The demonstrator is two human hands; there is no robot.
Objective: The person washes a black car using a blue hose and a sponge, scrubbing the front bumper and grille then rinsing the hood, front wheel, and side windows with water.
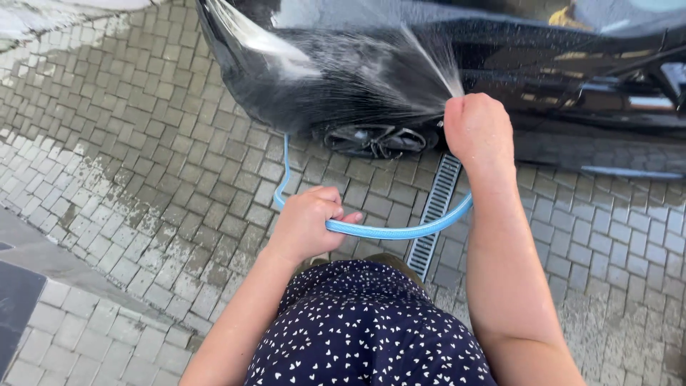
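My right hand (477, 129) is raised and closed around the end of a light blue hose (389, 231). Water fans out from that fist in a spray (400, 68) onto the side of a black car (343, 64). The hose loops down from the right hand, runs across to my left hand (309, 218), which grips it lower down, then trails up and away along the paving toward the car. A car wheel (377, 139) shows just beyond the hands. The hose tip itself is hidden inside my right fist.
Grey brick paving (143, 157) is wet in patches. A metal drain grate (434, 214) runs between my arms. My dark dotted clothing (364, 329) fills the bottom. A dark mat (14, 304) and a smooth slab lie at lower left.
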